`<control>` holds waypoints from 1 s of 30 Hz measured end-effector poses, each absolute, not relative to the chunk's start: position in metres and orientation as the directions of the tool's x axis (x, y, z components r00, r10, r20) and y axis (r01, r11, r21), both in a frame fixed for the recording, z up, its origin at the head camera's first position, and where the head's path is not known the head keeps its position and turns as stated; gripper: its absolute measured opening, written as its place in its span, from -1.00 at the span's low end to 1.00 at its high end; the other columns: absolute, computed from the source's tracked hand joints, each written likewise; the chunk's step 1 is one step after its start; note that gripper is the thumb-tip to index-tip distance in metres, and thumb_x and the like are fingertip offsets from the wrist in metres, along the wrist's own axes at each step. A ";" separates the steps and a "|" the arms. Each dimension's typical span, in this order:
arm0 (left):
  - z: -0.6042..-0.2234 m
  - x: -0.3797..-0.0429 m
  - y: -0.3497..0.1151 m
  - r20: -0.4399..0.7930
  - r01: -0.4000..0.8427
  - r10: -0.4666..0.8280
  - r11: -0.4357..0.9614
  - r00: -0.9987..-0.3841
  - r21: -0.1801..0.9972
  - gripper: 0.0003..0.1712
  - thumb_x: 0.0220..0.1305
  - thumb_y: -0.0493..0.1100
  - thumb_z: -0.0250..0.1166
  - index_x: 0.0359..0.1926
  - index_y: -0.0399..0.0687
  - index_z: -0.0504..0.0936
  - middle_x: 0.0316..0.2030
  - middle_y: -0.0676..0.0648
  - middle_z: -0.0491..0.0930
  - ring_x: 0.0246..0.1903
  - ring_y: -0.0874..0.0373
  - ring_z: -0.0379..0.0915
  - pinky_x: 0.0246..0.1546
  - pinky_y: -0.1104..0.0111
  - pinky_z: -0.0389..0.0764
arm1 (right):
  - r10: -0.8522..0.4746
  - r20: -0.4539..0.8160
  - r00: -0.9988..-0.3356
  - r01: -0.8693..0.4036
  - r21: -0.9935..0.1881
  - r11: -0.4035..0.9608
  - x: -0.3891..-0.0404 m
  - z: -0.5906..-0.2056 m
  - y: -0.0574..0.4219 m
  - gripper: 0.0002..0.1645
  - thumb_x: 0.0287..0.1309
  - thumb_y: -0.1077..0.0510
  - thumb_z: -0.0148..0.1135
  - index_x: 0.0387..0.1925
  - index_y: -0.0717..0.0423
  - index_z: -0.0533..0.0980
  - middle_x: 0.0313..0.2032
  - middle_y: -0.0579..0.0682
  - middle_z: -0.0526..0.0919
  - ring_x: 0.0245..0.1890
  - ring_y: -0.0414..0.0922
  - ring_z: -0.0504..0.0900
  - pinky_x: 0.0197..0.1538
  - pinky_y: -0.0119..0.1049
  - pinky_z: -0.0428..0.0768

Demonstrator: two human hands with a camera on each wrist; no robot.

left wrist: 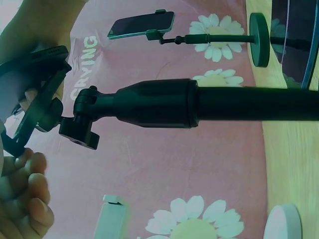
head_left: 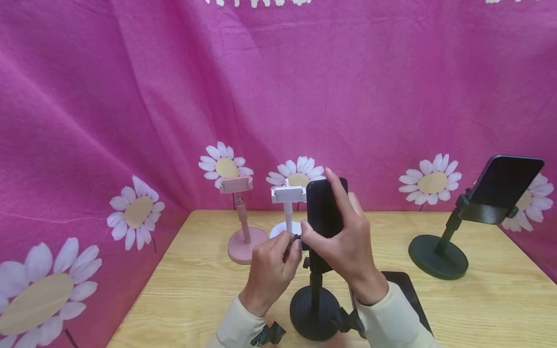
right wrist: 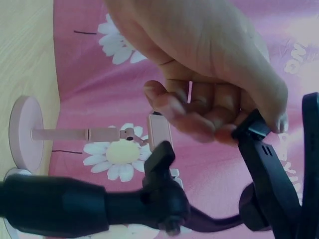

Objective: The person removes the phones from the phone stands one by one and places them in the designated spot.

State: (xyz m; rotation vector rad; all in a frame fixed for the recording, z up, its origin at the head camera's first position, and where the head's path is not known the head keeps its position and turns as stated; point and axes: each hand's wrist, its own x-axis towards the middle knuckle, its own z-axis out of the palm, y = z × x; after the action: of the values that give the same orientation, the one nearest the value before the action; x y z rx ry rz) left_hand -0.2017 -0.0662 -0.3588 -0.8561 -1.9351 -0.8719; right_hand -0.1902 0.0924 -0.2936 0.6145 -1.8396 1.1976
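Observation:
In the head view my right hand grips a black phone, with the thumb across its front and the index finger along its upper right side. The phone is upright at the top of a black phone stand with a round base. My left hand pinches the end of the stand's phone clamp between thumb and fingers, at the phone's left edge. From the right wrist view, the clamp end is pulled out past the phone, leaving a gap. Behind the clamp are the stand's joint and tightening knob.
Behind the hands stand a pink phone stand and a white phone stand. A dark stand at right holds another phone. A flat black device lies under the right forearm. A pink flowered cloth hangs behind the wooden table.

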 end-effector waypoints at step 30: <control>-0.356 -0.195 -0.066 0.851 0.737 0.238 0.636 -0.468 0.228 -0.86 0.14 -0.30 0.37 -0.32 -0.17 0.55 -0.66 0.00 0.47 -0.70 0.28 0.34 -0.59 0.56 0.46 | 0.041 0.865 -0.499 -0.790 -0.474 0.388 -0.191 -0.298 0.077 -0.01 -0.27 0.11 0.45 0.31 -0.01 0.28 -0.12 -0.02 0.59 -0.24 -0.16 0.54 -0.31 -0.24 0.61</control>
State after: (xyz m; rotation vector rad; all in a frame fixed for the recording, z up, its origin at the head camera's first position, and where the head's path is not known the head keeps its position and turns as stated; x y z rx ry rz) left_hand -0.1954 -0.0656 -0.3559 -0.7625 -2.0151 -0.7516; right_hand -0.1908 0.0766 -0.2976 0.6543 -1.7888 1.2179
